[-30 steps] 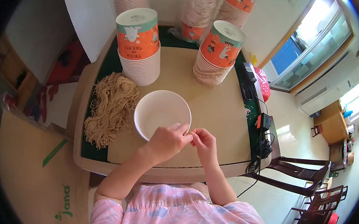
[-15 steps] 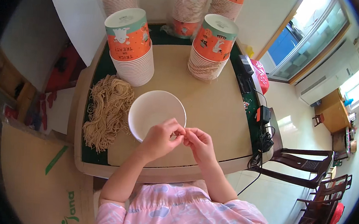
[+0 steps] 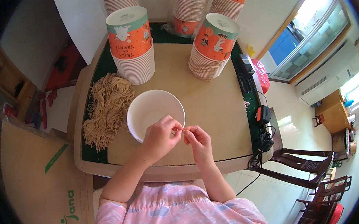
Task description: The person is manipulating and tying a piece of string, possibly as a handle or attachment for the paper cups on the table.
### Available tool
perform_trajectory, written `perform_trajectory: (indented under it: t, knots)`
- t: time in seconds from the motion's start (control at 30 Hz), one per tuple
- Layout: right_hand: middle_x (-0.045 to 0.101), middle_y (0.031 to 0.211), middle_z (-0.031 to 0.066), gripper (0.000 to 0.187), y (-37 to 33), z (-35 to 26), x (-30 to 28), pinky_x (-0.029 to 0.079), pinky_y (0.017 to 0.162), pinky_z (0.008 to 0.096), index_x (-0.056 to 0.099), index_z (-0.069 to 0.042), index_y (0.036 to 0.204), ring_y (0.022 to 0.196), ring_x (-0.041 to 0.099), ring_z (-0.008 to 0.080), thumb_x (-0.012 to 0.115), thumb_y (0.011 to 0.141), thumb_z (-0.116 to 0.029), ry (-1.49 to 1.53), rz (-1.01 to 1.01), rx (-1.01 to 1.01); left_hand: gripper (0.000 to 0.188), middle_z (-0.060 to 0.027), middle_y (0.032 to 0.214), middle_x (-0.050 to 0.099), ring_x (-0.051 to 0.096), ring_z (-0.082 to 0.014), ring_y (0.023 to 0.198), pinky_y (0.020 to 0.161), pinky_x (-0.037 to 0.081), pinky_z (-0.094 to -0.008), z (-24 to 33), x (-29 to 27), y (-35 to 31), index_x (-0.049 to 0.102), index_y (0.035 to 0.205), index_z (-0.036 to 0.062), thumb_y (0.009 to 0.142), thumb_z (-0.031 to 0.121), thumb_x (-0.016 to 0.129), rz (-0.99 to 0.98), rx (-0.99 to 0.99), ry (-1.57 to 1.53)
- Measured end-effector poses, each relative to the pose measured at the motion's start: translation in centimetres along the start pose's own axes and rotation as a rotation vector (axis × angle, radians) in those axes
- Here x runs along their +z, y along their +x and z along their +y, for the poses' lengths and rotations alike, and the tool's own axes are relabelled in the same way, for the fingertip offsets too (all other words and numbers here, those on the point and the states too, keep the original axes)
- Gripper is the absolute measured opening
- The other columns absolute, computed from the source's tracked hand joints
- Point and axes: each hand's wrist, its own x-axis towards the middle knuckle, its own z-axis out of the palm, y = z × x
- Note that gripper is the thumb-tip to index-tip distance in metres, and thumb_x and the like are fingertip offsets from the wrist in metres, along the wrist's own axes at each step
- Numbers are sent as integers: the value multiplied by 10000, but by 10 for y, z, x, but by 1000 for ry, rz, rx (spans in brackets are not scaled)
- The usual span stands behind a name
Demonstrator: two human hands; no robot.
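Observation:
A white paper bucket point(image 3: 146, 113) stands mouth-up on the table in front of me, its inside facing me. My left hand point(image 3: 159, 136) overlaps the bucket's near right rim, thumb and forefinger pinched together. Just beside it, right of the rim, my right hand point(image 3: 199, 143) is closed in a similar pinch. The fingertips of the two hands almost meet; whatever thin thing is between them is too small to make out. Left of the bucket lies a loose bundle of beige string point(image 3: 108, 111).
Behind the bucket stand two stacks of upturned orange-and-green paper buckets, one left point(image 3: 132, 63) and one right point(image 3: 210, 64). More stacks point(image 3: 188, 12) rise at the back. A power strip point(image 3: 245, 73) and black cables point(image 3: 263, 140) run along the table's right edge, near a dark chair point(image 3: 305, 162).
My right hand's fingertips have drawn slightly away from the left's, leaving a small gap. The bucket has shifted a touch to the left. Both hands stay pinched.

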Motion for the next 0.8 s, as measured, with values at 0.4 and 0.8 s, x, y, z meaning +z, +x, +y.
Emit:
perform_trajectory:
  t: [0.4, 0.8]
  knots:
    - [591, 805, 3, 147, 3, -2, -8, 459, 624, 231, 601, -9, 1019, 684, 554, 78, 575, 945, -134, 400, -102, 315, 86, -50, 803, 581, 624, -231, 683, 587, 509, -355, 5, 4, -7, 619, 822, 82, 767, 71, 684, 106, 70, 98]
    - [606, 795, -11, 158, -3, 3, 0, 444, 632, 213, 633, 10, 1023, 692, 533, 58, 598, 922, -106, 127, -14, 102, 105, -48, 752, 556, 592, -235, 656, 548, 495, -359, 6, 16, -12, 585, 746, 80, 740, 65, 689, 263, 144, 241]
